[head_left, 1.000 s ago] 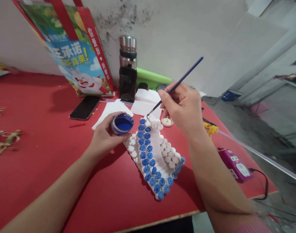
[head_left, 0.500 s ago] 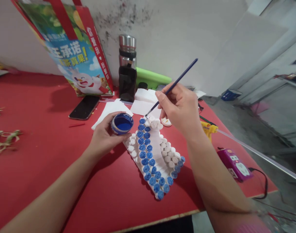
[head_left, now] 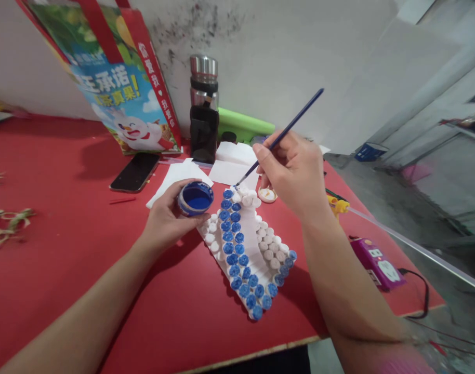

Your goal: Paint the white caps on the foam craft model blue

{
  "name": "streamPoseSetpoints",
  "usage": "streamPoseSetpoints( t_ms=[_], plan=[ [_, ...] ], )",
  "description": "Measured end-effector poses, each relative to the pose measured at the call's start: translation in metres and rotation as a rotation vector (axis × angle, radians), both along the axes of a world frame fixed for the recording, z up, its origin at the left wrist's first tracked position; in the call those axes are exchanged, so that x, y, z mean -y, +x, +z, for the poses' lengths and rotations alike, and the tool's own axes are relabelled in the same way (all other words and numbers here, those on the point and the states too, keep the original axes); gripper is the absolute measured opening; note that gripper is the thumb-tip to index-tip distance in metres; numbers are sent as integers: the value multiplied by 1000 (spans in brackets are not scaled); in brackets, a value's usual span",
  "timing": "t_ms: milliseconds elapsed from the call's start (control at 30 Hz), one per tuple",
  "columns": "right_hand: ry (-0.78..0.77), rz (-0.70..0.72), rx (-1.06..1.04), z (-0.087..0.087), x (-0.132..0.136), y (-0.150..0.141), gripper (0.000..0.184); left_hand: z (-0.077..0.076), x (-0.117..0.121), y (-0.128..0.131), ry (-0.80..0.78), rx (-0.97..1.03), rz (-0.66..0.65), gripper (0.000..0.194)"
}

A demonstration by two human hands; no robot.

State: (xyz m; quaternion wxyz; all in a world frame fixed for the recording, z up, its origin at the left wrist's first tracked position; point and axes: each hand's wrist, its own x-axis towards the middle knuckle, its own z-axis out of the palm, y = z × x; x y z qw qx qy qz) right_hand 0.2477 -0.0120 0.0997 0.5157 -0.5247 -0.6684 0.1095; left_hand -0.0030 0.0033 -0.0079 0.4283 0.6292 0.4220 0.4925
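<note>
My left hand (head_left: 169,213) is wrapped round a small jar of blue paint (head_left: 196,198), its mouth tilted toward me. In my right hand (head_left: 290,169) a thin dark-blue paintbrush (head_left: 300,115) is pinched, bristles down. The brush tip meets the far end of a white board (head_left: 255,249) covered with rolled paper discs. Two rows of discs along the left and near edge are blue (head_left: 232,259); others at the far end and right side are white or greyish (head_left: 272,248). The jar hangs just left of the board's far end.
Behind stand a steel-topped bottle (head_left: 203,109), a printed bag (head_left: 124,98) and a green roll (head_left: 245,124). A phone (head_left: 134,172) and white paper (head_left: 179,179) lie on the red table (head_left: 74,291). At right are a yellow glue gun (head_left: 339,204) and a purple box (head_left: 378,265) with a cord.
My right hand and the brush have shifted slightly to the right, and the brush tip has moved a little right along the far end. The left hand and jar stay nearly still.
</note>
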Motion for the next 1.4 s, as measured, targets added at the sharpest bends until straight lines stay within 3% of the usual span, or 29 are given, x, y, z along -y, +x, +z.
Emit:
streamPoseSetpoints(
  t_ms=[1400],
  plan=[
    [-21, 7, -16, 1, -2, 4, 25, 0, -1, 0, 10, -8, 0, 77]
  ],
)
